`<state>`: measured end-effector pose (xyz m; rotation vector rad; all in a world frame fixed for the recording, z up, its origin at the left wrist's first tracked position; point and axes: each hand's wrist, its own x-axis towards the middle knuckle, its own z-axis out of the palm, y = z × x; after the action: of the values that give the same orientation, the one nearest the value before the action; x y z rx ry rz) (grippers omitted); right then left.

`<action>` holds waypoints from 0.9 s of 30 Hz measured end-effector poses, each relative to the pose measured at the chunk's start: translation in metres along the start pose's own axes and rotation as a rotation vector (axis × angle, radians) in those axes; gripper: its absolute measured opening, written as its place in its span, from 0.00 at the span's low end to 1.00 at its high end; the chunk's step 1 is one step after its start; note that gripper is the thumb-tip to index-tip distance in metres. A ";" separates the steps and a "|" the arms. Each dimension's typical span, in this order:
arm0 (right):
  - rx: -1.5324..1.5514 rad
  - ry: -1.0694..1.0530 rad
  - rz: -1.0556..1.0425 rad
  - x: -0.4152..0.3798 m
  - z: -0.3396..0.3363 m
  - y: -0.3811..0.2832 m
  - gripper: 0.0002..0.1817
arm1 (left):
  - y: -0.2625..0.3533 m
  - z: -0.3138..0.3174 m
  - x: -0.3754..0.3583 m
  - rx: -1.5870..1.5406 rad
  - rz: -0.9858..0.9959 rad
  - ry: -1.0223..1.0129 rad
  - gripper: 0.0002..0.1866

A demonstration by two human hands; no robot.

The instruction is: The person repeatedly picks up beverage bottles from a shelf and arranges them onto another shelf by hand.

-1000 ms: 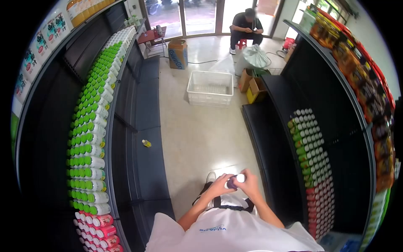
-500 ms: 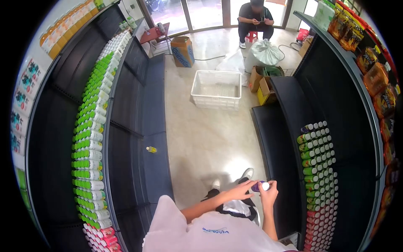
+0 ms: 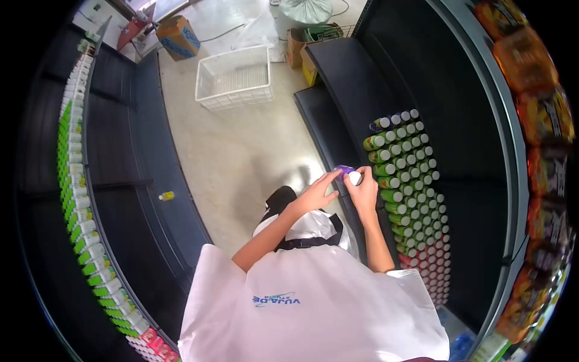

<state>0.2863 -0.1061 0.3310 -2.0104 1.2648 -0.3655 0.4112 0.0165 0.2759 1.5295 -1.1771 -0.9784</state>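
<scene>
A purple bottle with a white cap (image 3: 354,178) is held in front of my body, beside the right-hand shelf. My right hand (image 3: 363,188) is closed round it near the cap. My left hand (image 3: 318,194) is at the bottle's other side, thumb apart from the fingers, with fingertips at the purple label. Close to my right hand, rows of green bottles (image 3: 386,168) with white caps stand on the shelf. Behind them is a short row of purple ones (image 3: 380,124), and nearer me are red ones (image 3: 425,263).
A white crate (image 3: 234,78) and a cardboard box (image 3: 178,37) stand on the floor. The left shelf holds a long row of green-and-white bottles (image 3: 78,199) and a lone yellow bottle (image 3: 166,196). Orange packages (image 3: 528,60) line the upper right shelf.
The view has turned right and down, so the seated person is out of sight. Both hands and the purple bottle now appear nearer the bottle rows on the right shelf.
</scene>
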 end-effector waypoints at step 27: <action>-0.279 -0.018 0.219 0.246 0.033 0.095 0.26 | -0.139 0.031 0.312 -0.069 -0.308 -0.352 0.34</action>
<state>0.3603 -0.3297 0.2086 -2.0670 1.5779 -0.0678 0.4816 -0.2800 0.1186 1.5521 -1.1495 -1.5271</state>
